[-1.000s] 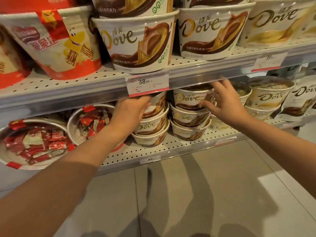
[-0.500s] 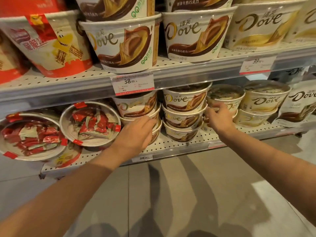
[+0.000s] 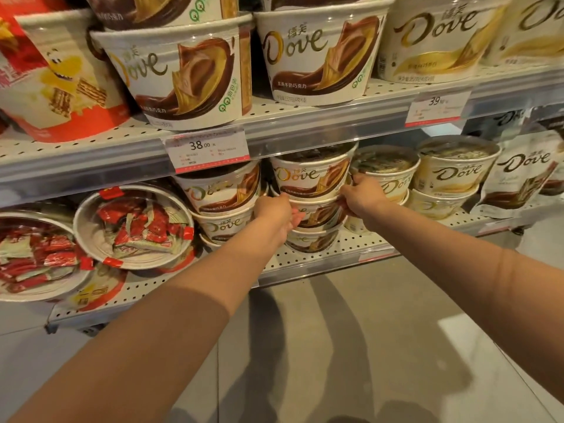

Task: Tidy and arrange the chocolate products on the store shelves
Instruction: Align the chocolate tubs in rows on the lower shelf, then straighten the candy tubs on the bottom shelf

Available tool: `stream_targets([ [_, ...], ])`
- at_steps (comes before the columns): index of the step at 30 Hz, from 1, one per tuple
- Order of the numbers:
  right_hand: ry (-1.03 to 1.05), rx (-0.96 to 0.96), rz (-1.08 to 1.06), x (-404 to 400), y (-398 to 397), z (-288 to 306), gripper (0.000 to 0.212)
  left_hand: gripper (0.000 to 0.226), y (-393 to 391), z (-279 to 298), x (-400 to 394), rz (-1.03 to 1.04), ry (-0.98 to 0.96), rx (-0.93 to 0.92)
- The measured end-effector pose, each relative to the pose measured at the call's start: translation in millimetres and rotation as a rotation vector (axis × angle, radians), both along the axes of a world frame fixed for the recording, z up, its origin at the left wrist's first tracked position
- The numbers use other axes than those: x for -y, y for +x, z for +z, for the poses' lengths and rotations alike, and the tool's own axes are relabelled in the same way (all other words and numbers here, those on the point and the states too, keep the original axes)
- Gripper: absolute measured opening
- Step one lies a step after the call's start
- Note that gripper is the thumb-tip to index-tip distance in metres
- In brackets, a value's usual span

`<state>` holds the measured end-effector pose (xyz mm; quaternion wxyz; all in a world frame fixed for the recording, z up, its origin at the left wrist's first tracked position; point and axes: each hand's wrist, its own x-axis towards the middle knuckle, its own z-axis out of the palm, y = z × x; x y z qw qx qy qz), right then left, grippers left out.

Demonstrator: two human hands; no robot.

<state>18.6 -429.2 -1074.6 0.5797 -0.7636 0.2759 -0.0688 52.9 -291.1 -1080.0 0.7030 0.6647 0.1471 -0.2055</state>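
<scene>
A stack of three chocolate tubs [image 3: 311, 203] stands on the lower shelf [image 3: 320, 254]. The left hand [image 3: 274, 215] and right hand [image 3: 363, 195] clasp its middle tub from either side. Uneven pulling could topple the top tub.

Warm, fairly dim indoor light from overhead. The upper shelf [image 3: 305, 129] shades the tubs beneath it, and two long soft arm shadows fall across the floor [image 3: 305, 346], which carries a pale bright patch at right. Wide-angle bending curves the shelf lines; edges are soft, price tags blurred
</scene>
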Motion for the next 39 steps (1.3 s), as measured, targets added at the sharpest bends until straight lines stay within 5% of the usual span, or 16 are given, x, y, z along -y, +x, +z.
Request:
stream_targets([
  [4,0.007,-0.003,0.016,2.1,-1.5,0.4,0.021,0.018,-3.7,2.9,-5.9,-0.063,-0.145,-0.097],
  [9,-0.524,0.176,0.005,6.1,-26.9,6.0,0.026,0.017,-3.7,-0.4,-11.9,-0.061,-0.222,-0.106],
  [12,-0.614,0.374,0.064,10.9,-35.8,16.6,0.035,0.012,-3.9,0.2,-13.5,-0.072,-0.29,-0.138],
  [16,-0.74,0.387,0.114,21.7,-28.1,29.4,0.033,0.006,-3.9,0.7,-16.7,-0.108,-0.359,-0.172],
  [33,-0.818,0.35,0.193,6.1,-22.7,39.9,0.038,0.028,-16.3,-7.1,0.3,-0.005,-0.427,-0.083],
  [39,-0.94,0.424,0.25,-3.9,-44.2,29.5,0.044,0.031,-30.9,-8.9,-47.0,-0.254,0.058,0.151],
])
